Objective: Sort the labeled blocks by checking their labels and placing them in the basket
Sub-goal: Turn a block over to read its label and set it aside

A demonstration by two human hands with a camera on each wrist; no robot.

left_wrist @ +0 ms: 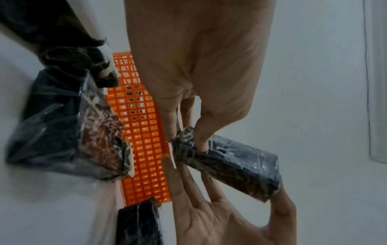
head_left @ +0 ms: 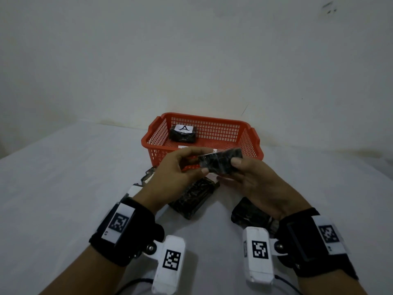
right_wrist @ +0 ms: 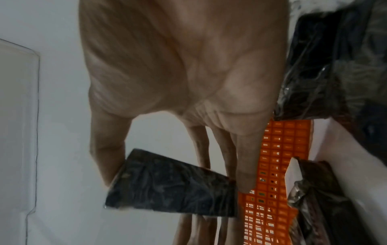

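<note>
Now my left hand (head_left: 170,175) and right hand (head_left: 255,179) both pinching one wrapped block (head_left: 221,161) by its ends, held just before the red basket (head_left: 251,143), an A-labelled block (head_left: 183,134) inside it, more blocks (head_left: 194,196) on the counter (head_left: 63,177) beneath my wrists.

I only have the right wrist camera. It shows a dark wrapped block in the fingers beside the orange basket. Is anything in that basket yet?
Observer: Yes. The head view shows one block in the basket, at its far left, with a white label reading A on top.
Operator: Where is the other hand?
Observer: The left hand pinches the left end of the held block, and the right hand holds the right end.
Operator: Any letter showing on it?
Observer: No. In the head and left wrist views, the faces that show are plain dark wrap.
</note>
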